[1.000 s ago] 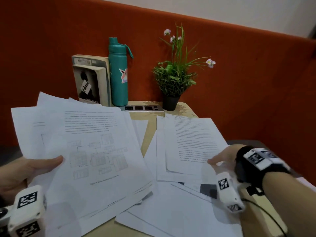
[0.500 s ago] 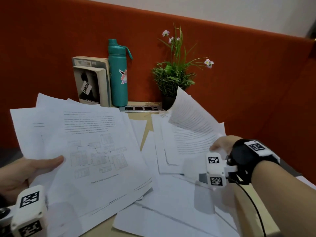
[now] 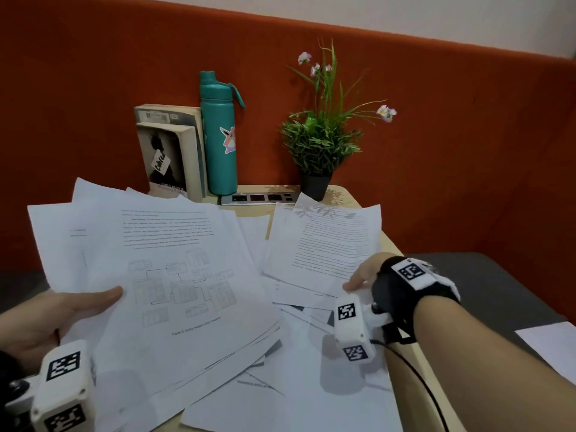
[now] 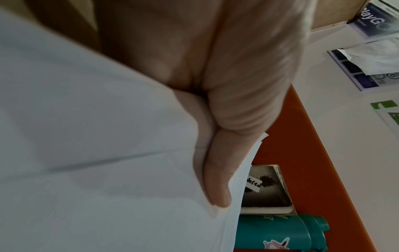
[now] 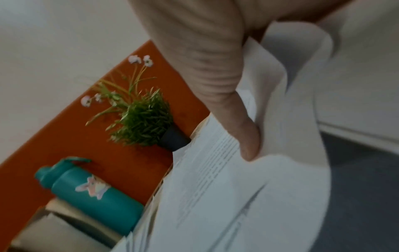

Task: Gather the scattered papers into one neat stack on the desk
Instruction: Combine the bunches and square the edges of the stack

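Observation:
My left hand [image 3: 62, 310] holds a fanned bundle of white papers [image 3: 162, 275] above the desk's left side, thumb [image 4: 218, 184] on top; the top sheet bears text and a box diagram. My right hand [image 3: 364, 275] pinches a few text-printed sheets [image 3: 324, 241] by their near right corner, thumb [image 5: 248, 139] on top, and they are lifted off the desk and tilted. More loose sheets [image 3: 296, 385] lie overlapping on the wooden desk [image 3: 339, 198] below both hands. The fingers under the papers are hidden.
At the back stand two books [image 3: 171, 154], a teal bottle [image 3: 219, 135], a potted plant [image 3: 321, 141] and a power strip [image 3: 260, 198] against the orange partition [image 3: 467, 151]. One more sheet [image 3: 551, 347] lies on the grey surface off the desk's right edge.
My right hand took the text sheets by their corner and lifted them, curling them up, then lowered them leftward. The left bundle has stayed still.

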Tool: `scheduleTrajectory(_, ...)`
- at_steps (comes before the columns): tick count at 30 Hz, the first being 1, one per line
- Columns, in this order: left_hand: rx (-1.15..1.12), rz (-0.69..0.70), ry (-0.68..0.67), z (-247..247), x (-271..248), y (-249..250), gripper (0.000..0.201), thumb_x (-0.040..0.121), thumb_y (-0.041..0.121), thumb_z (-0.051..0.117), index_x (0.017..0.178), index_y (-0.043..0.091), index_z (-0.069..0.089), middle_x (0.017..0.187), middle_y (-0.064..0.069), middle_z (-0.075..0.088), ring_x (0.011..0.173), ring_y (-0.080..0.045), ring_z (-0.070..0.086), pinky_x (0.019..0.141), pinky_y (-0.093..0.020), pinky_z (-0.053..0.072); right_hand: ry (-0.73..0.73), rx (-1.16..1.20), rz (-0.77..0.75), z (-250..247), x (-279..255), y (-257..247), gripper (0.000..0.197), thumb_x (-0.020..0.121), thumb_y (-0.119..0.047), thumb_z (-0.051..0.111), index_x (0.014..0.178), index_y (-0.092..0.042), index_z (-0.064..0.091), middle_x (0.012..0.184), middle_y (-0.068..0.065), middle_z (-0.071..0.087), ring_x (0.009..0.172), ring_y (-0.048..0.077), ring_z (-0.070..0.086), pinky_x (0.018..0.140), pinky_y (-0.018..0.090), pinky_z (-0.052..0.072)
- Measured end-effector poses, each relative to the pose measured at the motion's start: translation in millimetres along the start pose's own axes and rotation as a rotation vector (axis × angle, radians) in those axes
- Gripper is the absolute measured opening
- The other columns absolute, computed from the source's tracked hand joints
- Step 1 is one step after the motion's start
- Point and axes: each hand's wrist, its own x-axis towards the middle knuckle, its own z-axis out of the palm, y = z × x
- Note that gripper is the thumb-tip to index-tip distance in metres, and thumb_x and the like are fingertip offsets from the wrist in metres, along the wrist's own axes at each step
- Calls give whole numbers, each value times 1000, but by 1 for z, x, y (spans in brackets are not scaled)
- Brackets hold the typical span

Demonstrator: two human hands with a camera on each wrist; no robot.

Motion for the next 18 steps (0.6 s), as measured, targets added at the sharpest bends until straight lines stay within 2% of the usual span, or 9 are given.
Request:
scheduleTrajectory(2,-13,61,13,2,-5,1,32,87,15,53,115,0,61,74,-26,75,55,-40,72,43,-45,56,-10,125,1,-9,3,2,48,81,-14,76,125,-1,63,126,12,64,113,29,59,97,35,46)
scheduleTrajectory(4,-56,103,23,5,-11,1,20,91,9,52,104,0,63,66,-21,75,49,-35,72,40,-41,55,41,266,9,-21,3,8,50,82,-5,72,129,3,57,130,15,61,121,36,57,101,42,46)
scheduleTrajectory(6,-58,125,40,9,-17,2,16,90,6,52,99,0,64,62,-19,74,45,-32,71,38,-39,54,40,342,-3,-28,3,17,51,74,-1,76,123,3,59,129,10,61,120,37,56,97,42,47)
scheduleTrajectory(8,-41,117,35,12,-20,4,20,83,6,56,100,-1,64,63,-20,74,46,-33,71,38,-40,55,9,375,31,-38,-6,25,45,66,-5,81,107,3,65,124,15,66,114,38,60,100,47,46)
scheduleTrajectory(10,-20,109,65,14,-26,6,13,86,4,56,96,0,64,59,-19,74,43,-32,70,36,-38,53,25,445,7,-51,-19,30,25,80,-4,73,101,5,61,111,19,66,106,34,62,100,42,44)
scheduleTrajectory(12,10,124,110,13,-27,8,10,89,0,55,93,1,65,58,-16,74,42,-30,69,37,-36,55,61,570,-69,-66,-23,36,8,90,6,59,97,5,60,101,16,64,86,26,60,86,37,43)
scheduleTrajectory(14,77,143,141,15,-27,10,14,87,-5,57,96,1,65,60,-15,75,44,-30,70,46,-36,57,132,639,-169,-75,-24,41,22,85,14,58,103,2,64,105,11,67,82,20,61,75,33,47)
scheduleTrajectory(16,117,128,149,16,-24,13,16,86,-7,58,99,-2,65,60,-16,74,44,-31,70,51,-35,55,197,662,-225,-78,-27,42,32,80,15,62,107,-2,67,108,10,71,92,26,66,86,40,52)
scheduleTrajectory(18,126,109,132,19,-25,14,16,87,-6,57,101,-4,64,62,-18,75,45,-33,70,51,-37,55,225,693,-244,-77,-29,40,27,80,16,63,96,-5,67,102,12,71,89,28,66,92,43,51)
